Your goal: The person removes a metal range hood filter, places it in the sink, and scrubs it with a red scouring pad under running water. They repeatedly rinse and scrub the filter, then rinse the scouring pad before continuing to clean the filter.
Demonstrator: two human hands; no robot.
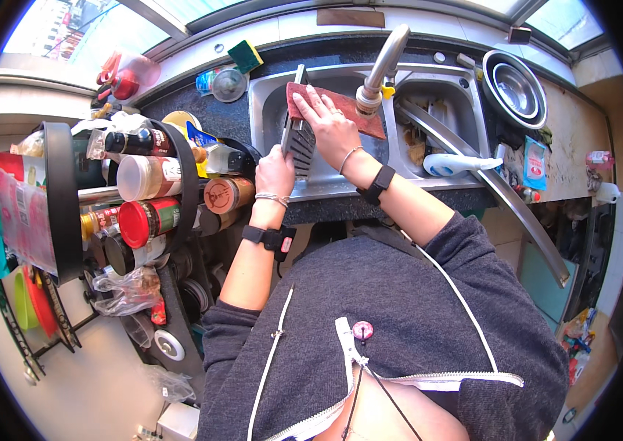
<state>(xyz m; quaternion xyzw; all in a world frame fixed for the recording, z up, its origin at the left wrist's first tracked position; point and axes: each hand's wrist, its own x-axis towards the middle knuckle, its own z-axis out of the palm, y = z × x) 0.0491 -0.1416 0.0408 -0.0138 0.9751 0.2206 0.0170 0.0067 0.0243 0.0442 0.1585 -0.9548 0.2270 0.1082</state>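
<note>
My left hand (275, 175) grips the near end of a slotted metal panel (301, 148), which is tilted over the left basin of a steel double sink (339, 186). Across the panel's upper part lies a reddish-brown scouring cloth (367, 122). My right hand (329, 125) holds this cloth against the metal, fingers stretched over it, and hides part of both. Just right of that hand the faucet (386, 60) hangs over the sink. A long bent metal strip (521, 215) rests across the right basin and sticks out past the counter's front edge.
A white bottle (457, 164) lies over the right basin's front rim. Nested steel bowls (515, 91) stand at the right. A green-yellow sponge (246, 56) and a clear lid (229, 85) sit back left. A black rack (63, 204) crowded with jars (149, 177) stands close at left.
</note>
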